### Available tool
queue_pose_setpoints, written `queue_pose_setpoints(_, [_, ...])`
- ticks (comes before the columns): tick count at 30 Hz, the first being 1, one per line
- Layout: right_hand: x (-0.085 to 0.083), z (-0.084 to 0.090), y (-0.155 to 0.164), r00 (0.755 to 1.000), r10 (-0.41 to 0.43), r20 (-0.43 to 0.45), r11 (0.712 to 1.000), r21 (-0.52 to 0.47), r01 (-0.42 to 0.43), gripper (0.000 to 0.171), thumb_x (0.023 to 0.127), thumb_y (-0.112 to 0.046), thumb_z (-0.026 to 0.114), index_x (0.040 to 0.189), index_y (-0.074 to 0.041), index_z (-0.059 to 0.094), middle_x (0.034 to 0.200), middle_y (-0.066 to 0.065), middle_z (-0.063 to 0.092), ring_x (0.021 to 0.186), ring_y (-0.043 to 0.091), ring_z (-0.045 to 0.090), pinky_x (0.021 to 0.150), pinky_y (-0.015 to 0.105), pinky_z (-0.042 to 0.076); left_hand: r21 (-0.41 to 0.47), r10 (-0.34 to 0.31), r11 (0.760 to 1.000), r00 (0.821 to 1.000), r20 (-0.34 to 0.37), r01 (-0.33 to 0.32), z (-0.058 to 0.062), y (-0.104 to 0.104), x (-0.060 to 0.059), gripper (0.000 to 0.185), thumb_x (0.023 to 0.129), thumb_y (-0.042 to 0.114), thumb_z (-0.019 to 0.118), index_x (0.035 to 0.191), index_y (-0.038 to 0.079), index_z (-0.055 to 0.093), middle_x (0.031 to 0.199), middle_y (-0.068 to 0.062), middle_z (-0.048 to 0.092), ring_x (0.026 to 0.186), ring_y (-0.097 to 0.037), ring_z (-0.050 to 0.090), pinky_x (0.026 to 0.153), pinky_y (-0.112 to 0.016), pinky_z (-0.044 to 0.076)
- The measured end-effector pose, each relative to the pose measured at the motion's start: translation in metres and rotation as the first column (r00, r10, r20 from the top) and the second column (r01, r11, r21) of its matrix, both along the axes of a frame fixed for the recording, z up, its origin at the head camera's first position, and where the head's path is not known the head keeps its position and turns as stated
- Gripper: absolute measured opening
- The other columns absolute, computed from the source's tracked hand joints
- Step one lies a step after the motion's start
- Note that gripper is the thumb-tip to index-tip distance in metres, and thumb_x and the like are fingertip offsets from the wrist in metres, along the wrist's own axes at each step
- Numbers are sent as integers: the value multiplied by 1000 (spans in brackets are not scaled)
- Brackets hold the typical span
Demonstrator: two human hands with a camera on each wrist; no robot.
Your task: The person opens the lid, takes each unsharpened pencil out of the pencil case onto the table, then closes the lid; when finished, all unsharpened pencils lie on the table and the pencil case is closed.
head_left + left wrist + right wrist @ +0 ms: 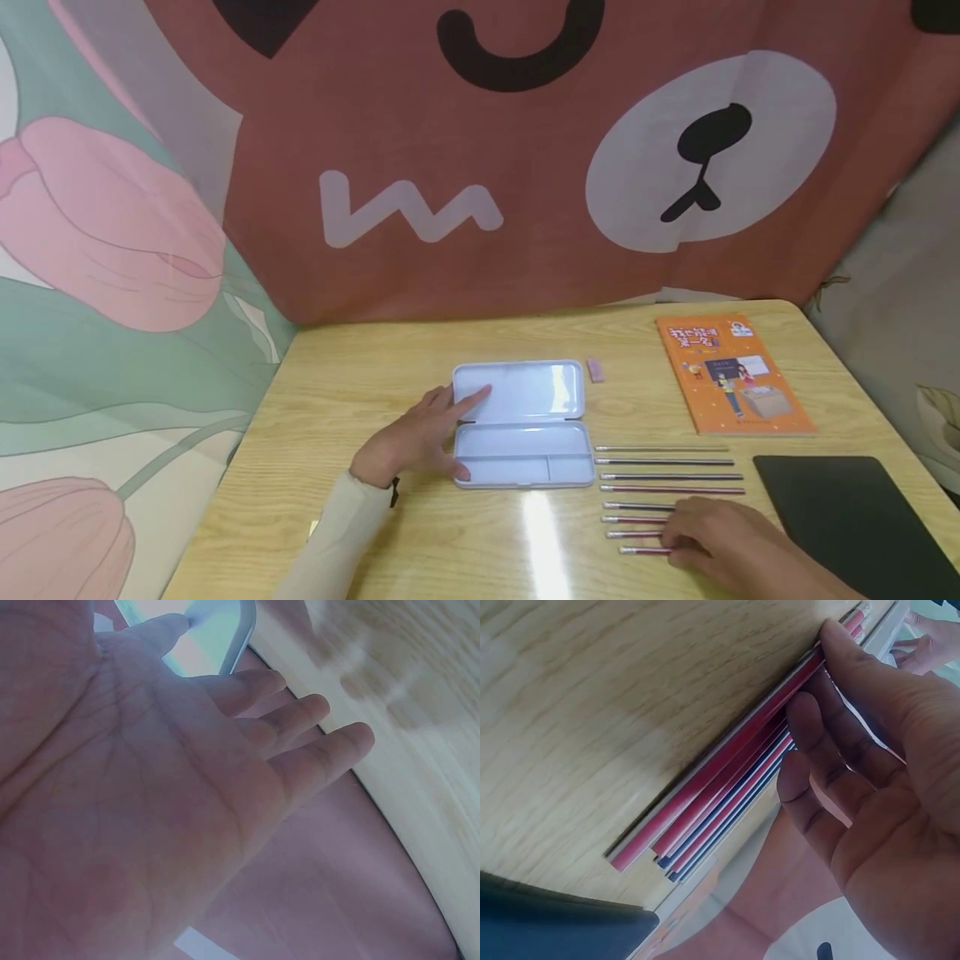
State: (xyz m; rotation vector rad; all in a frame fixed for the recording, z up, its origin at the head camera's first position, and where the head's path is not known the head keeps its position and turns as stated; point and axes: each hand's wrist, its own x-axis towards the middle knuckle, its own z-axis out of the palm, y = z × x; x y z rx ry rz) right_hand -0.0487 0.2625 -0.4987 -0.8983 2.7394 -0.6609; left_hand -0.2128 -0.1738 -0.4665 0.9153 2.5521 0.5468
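Observation:
A white pencil case (517, 438) lies opened flat on the wooden table, its tray split into compartments with nothing in them. My left hand (412, 437) rests on its left side, index finger stretched over the lid and thumb on the tray's near left corner. In the left wrist view the palm (150, 802) shows with fingers extended beside the case (214, 645). Several pencils lie in a row to the right. My right hand (720, 537) pinches the nearest red pencil (641, 550) between thumb and fingers; the same red pencil (697, 780) shows in the right wrist view.
A small pink eraser (595, 371) lies right of the case's lid. An orange book (727, 375) is at the back right, with a dark flat pad (847, 517) nearer. A bear-patterned cloth (450, 283) hangs behind the table.

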Motion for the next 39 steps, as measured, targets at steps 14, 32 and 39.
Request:
queue_pose_setpoints(14, [-26,36,-31,957,-75,-280,992,73,99,15,96,-40,87,107,-34,78,101,-25,67,90,-4,60,77,34,59,2,86,996,993,85,-87,6,-1,2,122,82,36,100,177,42,23,182,-30,-8,165,-62,5,122,-78,34])
queue_pose_setpoints(32, [-117,24,-98,928,-83,-364,971,182,158,136,72,-53,103,177,-18,24,181,22,26,161,54,35,122,73,39,72,-76,990,900,-428,118,-13,18,-11,133,74,49,102,178,31,21,181,-14,27,163,-49,31,130,-65,31])
queue_pose_setpoints(39, [-114,17,-103,865,-38,-500,964,209,164,131,70,-53,105,173,-17,32,175,22,37,154,53,44,118,68,46,59,-83,990,872,-482,127,-10,20,-8,142,70,47,105,179,18,17,168,-12,41,155,-35,41,126,-57,41])
